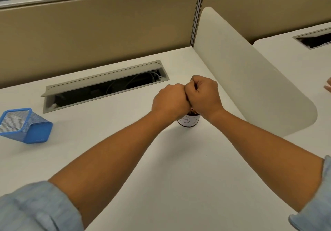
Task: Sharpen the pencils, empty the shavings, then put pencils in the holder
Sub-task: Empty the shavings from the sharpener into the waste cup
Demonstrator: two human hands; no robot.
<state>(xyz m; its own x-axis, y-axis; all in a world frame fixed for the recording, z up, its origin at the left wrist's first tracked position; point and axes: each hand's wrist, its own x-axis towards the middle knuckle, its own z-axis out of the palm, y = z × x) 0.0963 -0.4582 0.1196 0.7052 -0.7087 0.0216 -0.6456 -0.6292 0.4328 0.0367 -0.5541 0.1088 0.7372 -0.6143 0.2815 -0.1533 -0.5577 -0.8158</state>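
Note:
My left hand (171, 101) and my right hand (204, 94) are both curled into fists and pressed knuckle to knuckle at mid-desk. Whatever lies inside the fingers is hidden; only a thin dark gap shows between the fists. Directly under them a small dark jar (189, 121) with a white hand-marked label stands upright on the desk, its mouth mostly covered by my hands, with brownish content just showing at the top. A blue mesh pencil holder (26, 125) stands at the far left of the desk. No pencil is in view.
An open grey cable tray (103, 85) with wires is sunk into the white desk (161, 177) behind my hands. A white rounded divider panel (250, 80) rises on the right, with a second desk beyond it. Tan partition walls close off the back.

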